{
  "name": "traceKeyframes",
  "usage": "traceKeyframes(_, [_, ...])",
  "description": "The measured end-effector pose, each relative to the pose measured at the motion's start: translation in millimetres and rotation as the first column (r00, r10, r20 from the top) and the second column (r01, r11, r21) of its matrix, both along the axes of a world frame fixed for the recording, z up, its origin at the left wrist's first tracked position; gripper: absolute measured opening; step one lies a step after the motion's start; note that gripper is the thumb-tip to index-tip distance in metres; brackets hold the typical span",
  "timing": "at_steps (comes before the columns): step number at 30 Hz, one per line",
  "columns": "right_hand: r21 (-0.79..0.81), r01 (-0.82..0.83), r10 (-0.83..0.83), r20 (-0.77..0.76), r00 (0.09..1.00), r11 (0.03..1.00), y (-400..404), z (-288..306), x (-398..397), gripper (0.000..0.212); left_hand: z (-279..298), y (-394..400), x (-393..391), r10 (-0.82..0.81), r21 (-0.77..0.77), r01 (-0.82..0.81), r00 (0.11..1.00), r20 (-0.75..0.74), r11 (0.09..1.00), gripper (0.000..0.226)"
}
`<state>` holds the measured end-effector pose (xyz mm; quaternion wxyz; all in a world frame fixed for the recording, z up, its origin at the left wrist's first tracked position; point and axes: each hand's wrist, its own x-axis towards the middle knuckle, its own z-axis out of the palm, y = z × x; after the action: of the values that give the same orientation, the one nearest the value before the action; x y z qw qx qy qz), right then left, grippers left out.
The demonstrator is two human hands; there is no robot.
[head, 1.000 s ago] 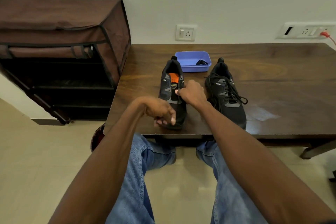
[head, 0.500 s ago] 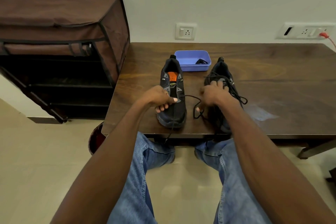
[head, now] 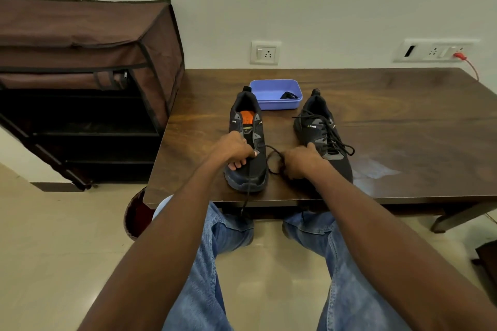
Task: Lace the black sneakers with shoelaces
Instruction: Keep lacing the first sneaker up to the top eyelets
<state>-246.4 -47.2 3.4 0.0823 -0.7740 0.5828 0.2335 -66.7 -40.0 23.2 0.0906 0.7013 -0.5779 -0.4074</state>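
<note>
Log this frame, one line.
stage: lacing left sneaker | left hand: pinches lace | right hand: grips lace | right sneaker: laced

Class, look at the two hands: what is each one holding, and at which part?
Both hold the black shoelace of the left sneaker. The left hand pinches one end beside the eyelets; the right hand grips the other, looped end.

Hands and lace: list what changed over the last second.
The right hand left the unlaced sneaker, drew the shoelace out rightward and holds it between the shoes. The left hand moved up from the toe, pinching the lace's other side. The laced sneaker and blue tray stayed put.
</note>
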Motion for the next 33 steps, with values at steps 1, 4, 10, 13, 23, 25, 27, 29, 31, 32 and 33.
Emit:
traceKeyframes(1, [0.073,0.015,-0.017,0.031,0.999,0.997,1.2,2.7,3.6,0.034,-0.3,-0.2,0.4,0.004,0.000,-0.004,1.000,-0.003,1.000,0.029])
traceKeyframes(4, [0.472,-0.019,-0.075,0.181,0.981,0.881,6.6,18.7,10.5,0.017,-1.7,-0.7,1.8,0.006,0.000,-0.006,1.000,-0.016,1.000,0.028])
traceKeyframes(10, [0.315,0.146,-0.297,0.507,0.809,0.938,-4.1,36.0,-0.3,0.017,-2.6,-4.7,4.2,-0.019,0.006,0.019,0.999,-0.028,1.000,0.019])
traceKeyframes(13, [-0.076,0.390,-0.273,0.593,0.758,0.918,-19.9,20.1,7.1,0.038,-2.1,-4.3,5.7,-0.046,0.003,0.046,0.999,-0.023,0.999,0.016])
traceKeyframes(23, [0.037,0.406,-0.319,0.685,0.655,0.913,-29.4,10.5,55.2,0.032,2.6,5.5,21.4,-0.286,0.061,0.285,0.958,0.016,0.957,0.027])
traceKeyframes(25, [0.059,0.434,-0.352,0.687,0.636,0.899,-28.7,12.7,56.4,0.033,7.8,15.8,25.5,-0.423,0.175,0.415,0.906,0.006,0.893,0.022])
traceKeyframes(27, [0.025,0.458,-0.348,0.687,0.638,0.889,-27.8,15.4,54.4,0.029,5.5,30.4,23.3,-0.584,0.366,0.557,0.810,-0.043,0.745,0.018])
traceKeyframes(29, [-0.043,0.503,-0.336,0.695,0.636,0.863,-29.1,16.9,48.7,0.025,-10.5,49.3,10.8,-0.761,0.561,0.641,0.648,-0.030,0.523,0.020])
traceKeyframes(31, [-0.054,0.550,-0.350,0.718,0.602,0.834,-30.9,17.7,43.0,0.032,-28.9,68.0,-3.6,-0.875,0.700,0.611,0.483,0.039,0.369,0.024])
traceKeyframes(32, [-0.036,0.560,-0.362,0.728,0.582,0.827,-31.2,17.0,41.0,0.036,-35.0,73.3,-7.8,-0.896,0.733,0.582,0.437,0.083,0.352,0.027])
traceKeyframes(33, [-0.007,0.564,-0.379,0.734,0.564,0.826,-31.6,16.2,40.3,0.039,-36.9,74.1,-8.7,-0.899,0.741,0.566,0.421,0.118,0.362,0.029])
